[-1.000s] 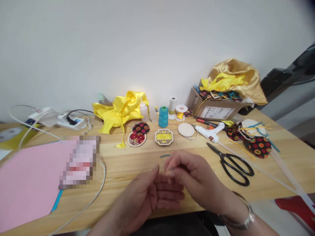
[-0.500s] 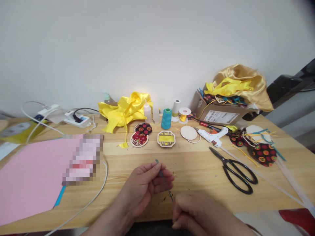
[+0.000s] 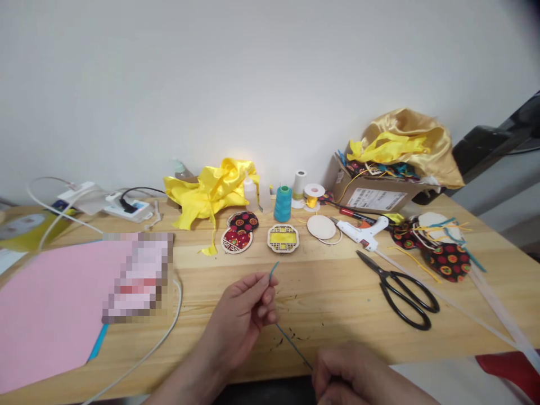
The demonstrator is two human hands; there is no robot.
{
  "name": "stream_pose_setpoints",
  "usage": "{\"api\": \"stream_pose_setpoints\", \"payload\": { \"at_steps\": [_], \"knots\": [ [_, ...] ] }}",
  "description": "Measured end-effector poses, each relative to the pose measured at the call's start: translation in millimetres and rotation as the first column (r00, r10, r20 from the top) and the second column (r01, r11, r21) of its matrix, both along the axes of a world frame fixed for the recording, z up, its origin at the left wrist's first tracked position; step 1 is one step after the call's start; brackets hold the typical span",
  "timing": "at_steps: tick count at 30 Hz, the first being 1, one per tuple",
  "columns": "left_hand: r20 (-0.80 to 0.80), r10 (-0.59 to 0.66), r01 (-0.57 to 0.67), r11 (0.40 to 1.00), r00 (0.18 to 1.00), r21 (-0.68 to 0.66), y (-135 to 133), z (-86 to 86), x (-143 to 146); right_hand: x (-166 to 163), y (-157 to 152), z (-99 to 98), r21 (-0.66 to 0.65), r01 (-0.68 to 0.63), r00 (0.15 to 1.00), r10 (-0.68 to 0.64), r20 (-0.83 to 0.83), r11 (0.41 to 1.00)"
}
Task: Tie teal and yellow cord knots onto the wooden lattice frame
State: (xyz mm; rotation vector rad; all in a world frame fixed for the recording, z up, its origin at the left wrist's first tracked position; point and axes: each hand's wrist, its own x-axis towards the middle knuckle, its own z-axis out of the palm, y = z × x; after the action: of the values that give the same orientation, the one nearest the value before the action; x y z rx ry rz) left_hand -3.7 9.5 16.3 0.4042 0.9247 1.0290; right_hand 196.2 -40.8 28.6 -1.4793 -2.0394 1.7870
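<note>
My left hand [image 3: 242, 318] pinches a thin teal thread [image 3: 291, 342] between thumb and fingers over the wooden table [image 3: 337, 292]. The thread's short end sticks up past the fingertips, and the rest runs down and right, stretched taut, into my right hand [image 3: 354, 374]. That right hand is closed on the thread at the table's near edge, partly cut off by the frame. Small dark specks lie on the wood under the thread.
Black scissors [image 3: 400, 289] and a white glue gun [image 3: 363, 230] lie to the right. Two wooden frames with fabric [image 3: 237, 232] [image 3: 283, 238], a teal thread spool [image 3: 283, 203], yellow satin [image 3: 211, 191], a cardboard box [image 3: 379, 194], pink paper [image 3: 50, 298] and a white cable [image 3: 139, 354] lie about.
My hands, joined together at the start, have separated. The right hand drew down and right toward the table's near edge, pulling the teal thread out taut from the left hand's pinch.
</note>
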Motion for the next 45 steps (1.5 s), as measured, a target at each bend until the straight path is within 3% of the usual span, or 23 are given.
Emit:
{"api": "stream_pose_setpoints", "payload": {
  "at_steps": [6, 10, 12, 16, 20, 24, 30, 32, 34, 37, 39, 41, 43, 45],
  "knots": [
    [-0.09, 0.034, -0.032, 0.999, 0.995, 0.015, -0.2, -0.8, -1.7, 26.4, 13.1, 0.5, -0.091, 0.083, 0.989, -0.093, -0.118, 0.992],
    [-0.184, 0.018, -0.016, 1.0, 0.983, 0.013, -2.0, 0.3, 1.0, 27.4, 36.9, 2.2, 0.097, 0.361, 0.923, -0.34, -0.18, 0.927],
    [-0.216, -0.006, 0.008, 1.0, 0.976, 0.011, -3.5, -0.1, 3.5, 12.4, 47.8, -0.7, 0.074, 0.422, 0.888, -0.396, -0.233, 0.903],
    [-0.252, -0.038, 0.048, 0.998, 0.967, 0.035, -7.1, -2.2, 6.1, -31.0, 62.4, -12.2, -0.173, 0.359, 0.821, -0.399, -0.409, 0.917],
    [-0.283, -0.027, 0.045, 0.997, 0.959, 0.056, -9.9, -4.4, 4.3, -58.0, 70.0, -19.1, -0.304, 0.354, 0.717, -0.465, -0.52, 0.885],
    [-0.32, -0.007, 0.033, 0.997, 0.947, 0.075, -9.7, -6.0, 3.5, -62.6, 73.3, -19.1, -0.304, 0.432, 0.665, -0.527, -0.529, 0.849],
    [-0.346, -0.013, 0.04, 0.997, 0.938, 0.071, -8.7, -6.8, 5.2, -63.2, 75.9, -18.0, -0.26, 0.46, 0.704, -0.528, -0.476, 0.849],
    [-0.372, -0.009, 0.031, 0.998, 0.928, 0.054, -9.1, -6.5, 5.4, -61.0, 78.4, -18.0, -0.195, 0.495, 0.726, -0.526, -0.442, 0.847],
    [-0.401, -0.004, 0.019, 0.999, 0.916, 0.034, -9.5, -6.0, 5.1, -52.6, 80.5, -17.4, -0.041, 0.566, 0.748, -0.534, -0.394, 0.823],
    [-0.426, -0.006, 0.019, 0.999, 0.905, 0.025, -9.5, -6.1, 3.9, -23.2, 77.9, -15.9, 0.389, 0.606, 0.796, -0.54, -0.274, 0.694],
    [-0.43, -0.01, 0.021, 1.0, 0.903, 0.023, -9.0, -7.4, 2.7, 5.8, 70.4, -16.3, 0.68, 0.465, 0.819, -0.568, -0.085, 0.568],
    [-0.43, -0.013, 0.02, 1.0, 0.903, 0.012, -8.4, -9.7, 1.6, 37.2, 59.3, -20.0, 0.838, 0.213, 0.731, -0.651, 0.205, 0.502],
    [-0.432, -0.019, 0.023, 1.0, 0.902, 0.003, -7.9, -12.7, 1.0, 65.4, 47.5, -27.0, 0.869, -0.011, 0.565, -0.715, 0.413, 0.494],
    [-0.431, -0.026, 0.029, 1.0, 0.902, 0.001, -7.7, -15.6, 1.3, 85.9, 38.0, -35.4, 0.835, -0.094, 0.47, -0.715, 0.517, 0.542]
  ]
}}
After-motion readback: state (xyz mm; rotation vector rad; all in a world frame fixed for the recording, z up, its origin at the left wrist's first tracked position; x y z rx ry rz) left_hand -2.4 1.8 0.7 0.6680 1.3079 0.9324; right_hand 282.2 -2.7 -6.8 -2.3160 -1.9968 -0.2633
